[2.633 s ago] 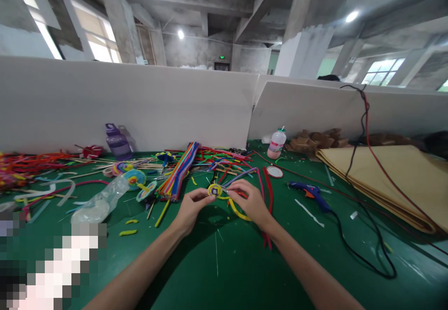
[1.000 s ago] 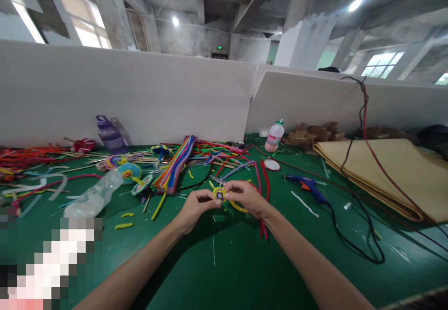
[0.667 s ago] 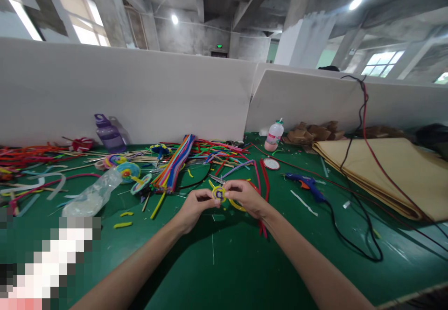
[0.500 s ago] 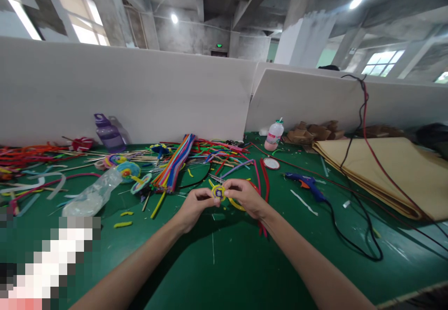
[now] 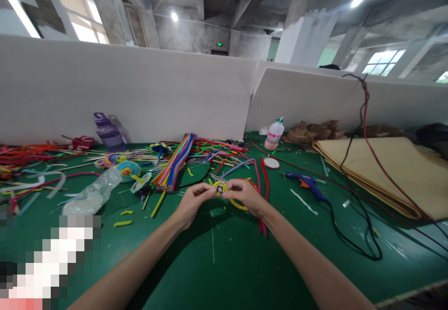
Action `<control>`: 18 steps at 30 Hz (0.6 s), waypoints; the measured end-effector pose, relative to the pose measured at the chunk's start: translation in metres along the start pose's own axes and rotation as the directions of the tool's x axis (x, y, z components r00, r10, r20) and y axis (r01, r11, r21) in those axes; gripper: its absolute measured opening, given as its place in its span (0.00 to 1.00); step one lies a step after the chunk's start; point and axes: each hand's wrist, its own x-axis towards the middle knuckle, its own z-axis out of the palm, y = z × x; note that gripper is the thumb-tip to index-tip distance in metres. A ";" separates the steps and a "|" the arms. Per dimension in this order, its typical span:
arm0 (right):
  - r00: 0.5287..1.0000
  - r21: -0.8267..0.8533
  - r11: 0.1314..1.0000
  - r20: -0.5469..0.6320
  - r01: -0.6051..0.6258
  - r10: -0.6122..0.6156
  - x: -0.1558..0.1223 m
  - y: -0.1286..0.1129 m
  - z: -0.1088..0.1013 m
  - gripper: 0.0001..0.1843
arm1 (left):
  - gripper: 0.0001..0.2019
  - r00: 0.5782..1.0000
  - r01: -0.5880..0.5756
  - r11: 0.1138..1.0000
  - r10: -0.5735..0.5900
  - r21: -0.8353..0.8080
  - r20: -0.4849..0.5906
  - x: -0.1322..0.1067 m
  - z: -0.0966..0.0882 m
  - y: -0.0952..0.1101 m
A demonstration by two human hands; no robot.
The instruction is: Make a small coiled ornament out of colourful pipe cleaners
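Between my two hands is a small coil of pipe cleaner (image 5: 220,188), yellow at the rim with a purple and pale centre. My left hand (image 5: 194,201) pinches its left edge between thumb and fingers. From the other side, my right hand (image 5: 245,195) grips the right edge. A yellow pipe cleaner (image 5: 238,204) curves out below my right hand. Just behind the coil lie scissors (image 5: 217,178), partly hidden. A bundle of multicoloured pipe cleaners (image 5: 177,163) rests to the left of my hands, and red pipe cleaners (image 5: 265,179) lie to the right.
A blue glue gun (image 5: 306,182) with a black cord lies right on the green table (image 5: 224,263). Behind it are brown paper sheets (image 5: 378,170) and a pink drink bottle (image 5: 274,134). At left are a purple bottle (image 5: 109,133), a plastic bag (image 5: 93,193) and coiled discs (image 5: 129,171).
The coil has moved slightly up and turned a little between my fingers. My left fingers have shifted from its lower edge to its left side.
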 end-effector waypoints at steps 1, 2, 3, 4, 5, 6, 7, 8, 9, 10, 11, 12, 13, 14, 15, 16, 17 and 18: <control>1.000 0.028 1.000 0.002 -0.013 0.013 0.000 0.001 0.000 0.11 | 0.08 1.000 -0.002 1.000 0.002 0.009 0.010 0.000 -0.001 0.000; 0.999 0.072 0.997 0.007 -0.032 0.032 0.000 0.002 0.001 0.11 | 0.07 1.000 -0.003 1.000 0.002 0.010 0.027 0.000 -0.001 0.000; 0.998 0.135 0.989 0.016 -0.055 0.054 -0.001 0.002 0.002 0.11 | 0.07 0.999 -0.001 1.000 0.001 0.001 0.047 0.000 -0.002 0.000; 0.997 0.210 0.974 0.031 -0.081 0.076 -0.002 0.002 0.002 0.11 | 0.07 0.998 0.002 1.000 -0.001 -0.015 0.068 0.000 -0.002 0.000; 0.994 0.281 0.953 0.056 -0.110 0.099 -0.002 0.002 0.002 0.11 | 0.06 0.996 0.007 1.000 -0.004 -0.030 0.087 0.000 -0.002 0.000; 0.989 0.337 0.931 0.087 -0.140 0.117 -0.003 0.001 0.002 0.11 | 0.06 0.995 0.010 0.999 -0.006 -0.040 0.101 0.000 -0.003 0.000; 0.984 0.370 0.914 0.120 -0.165 0.130 -0.003 0.001 0.002 0.10 | 0.06 0.994 0.012 0.999 -0.007 -0.044 0.110 0.000 -0.003 0.000; 0.980 0.378 0.908 0.148 -0.183 0.136 -0.003 0.000 0.001 0.10 | 0.06 0.994 0.011 0.999 -0.006 -0.045 0.112 0.000 -0.003 0.001; 0.977 0.365 0.911 0.166 -0.189 0.136 -0.003 0.000 0.000 0.09 | 0.06 0.994 0.008 0.999 -0.003 -0.047 0.107 0.000 -0.003 0.001; 0.977 0.338 0.923 0.167 -0.183 0.133 -0.003 0.000 -0.002 0.08 | 0.06 0.995 0.006 0.999 -0.001 -0.049 0.098 0.000 -0.003 0.001; 0.981 0.301 0.939 0.152 -0.164 0.123 -0.002 0.000 -0.003 0.08 | 0.06 0.996 0.007 0.998 -0.002 -0.055 0.086 0.001 -0.004 0.001; 0.987 0.252 0.958 0.123 -0.135 0.106 -0.002 0.001 -0.003 0.07 | 0.05 0.997 0.012 0.998 -0.008 -0.063 0.073 0.001 -0.004 0.001; 0.993 0.187 0.977 0.088 -0.098 0.083 -0.001 0.001 -0.003 0.07 | 0.06 0.998 0.024 0.997 -0.019 -0.072 0.063 0.001 -0.004 0.001; 0.997 0.107 0.993 0.051 -0.058 0.053 0.000 0.002 -0.003 0.07 | 0.06 0.998 0.040 0.996 -0.035 -0.078 0.058 0.001 -0.005 0.001; 1.000 0.022 1.000 0.020 -0.016 0.016 0.001 0.002 -0.002 0.06 | 0.06 0.997 0.057 0.995 -0.052 -0.077 0.061 0.001 -0.005 0.000; 1.000 -0.064 0.998 -0.006 0.029 -0.030 0.001 0.003 0.000 0.06 | 0.07 0.996 0.069 0.995 -0.065 -0.067 0.067 0.002 -0.005 0.000; 0.996 -0.146 0.986 -0.031 0.079 -0.085 0.001 0.002 0.002 0.06 | 0.07 0.995 0.073 0.996 -0.070 -0.049 0.072 0.002 -0.006 -0.001; 0.987 -0.219 0.967 -0.061 0.131 -0.148 0.000 0.002 0.004 0.06 | 0.08 0.995 0.068 0.997 -0.066 -0.024 0.074 0.002 -0.006 -0.002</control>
